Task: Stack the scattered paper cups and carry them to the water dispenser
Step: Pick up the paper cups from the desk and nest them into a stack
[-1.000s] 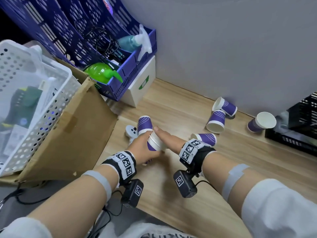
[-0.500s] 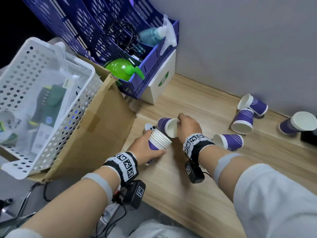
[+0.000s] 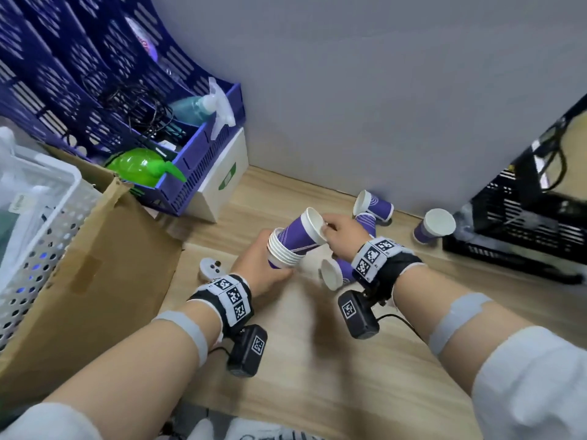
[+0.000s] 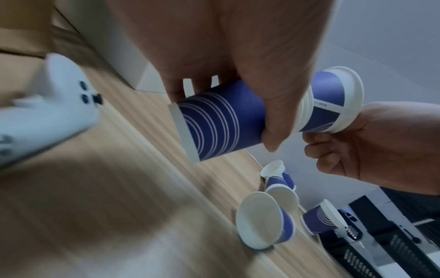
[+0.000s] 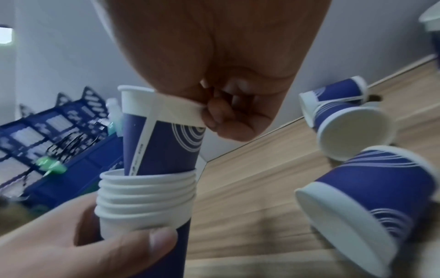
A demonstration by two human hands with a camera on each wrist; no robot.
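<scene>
Left hand grips the stack; right hand pinches a half-seated cup by its rim; pushed askew, it may jam.

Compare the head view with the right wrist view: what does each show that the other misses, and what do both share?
Head only: the white basket, cardboard box, game controller and black crate.
Right wrist only: the right fingers pinching the cup by its rim.
Both: the left hand holding the stack, the cup partly inside it, loose cups lying on the table.
</scene>
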